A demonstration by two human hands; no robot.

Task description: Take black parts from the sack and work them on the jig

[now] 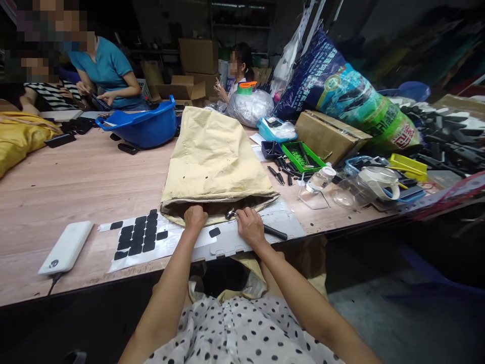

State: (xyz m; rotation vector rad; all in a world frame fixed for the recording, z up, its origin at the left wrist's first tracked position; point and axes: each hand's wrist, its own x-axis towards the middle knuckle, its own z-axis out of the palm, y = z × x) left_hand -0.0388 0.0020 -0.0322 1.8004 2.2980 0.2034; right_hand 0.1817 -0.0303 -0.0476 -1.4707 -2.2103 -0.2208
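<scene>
A large cream-coloured sack [215,156] lies flat on the table with its mouth facing me. My left hand [195,217] is closed at the lower rim of that mouth; its fingertips are hidden, so what they grip does not show. My right hand [250,226] is closed on a black-handled tool [276,232] with a shiny metal end, which points left into the sack's opening. Under both hands is a grey-white board [242,242], with one black rounded pad [214,232] between them. Left of my left hand lies a white sheet [131,260] of black adhesive pads [138,235].
A white power bank [68,247] with a cable lies at left. Beyond are a blue basin [147,124] and a yellow sack [22,134]. At right stand a green tray [303,155], a clear bottle [321,178], a cardboard box [329,136] and black parts. Several people sit opposite.
</scene>
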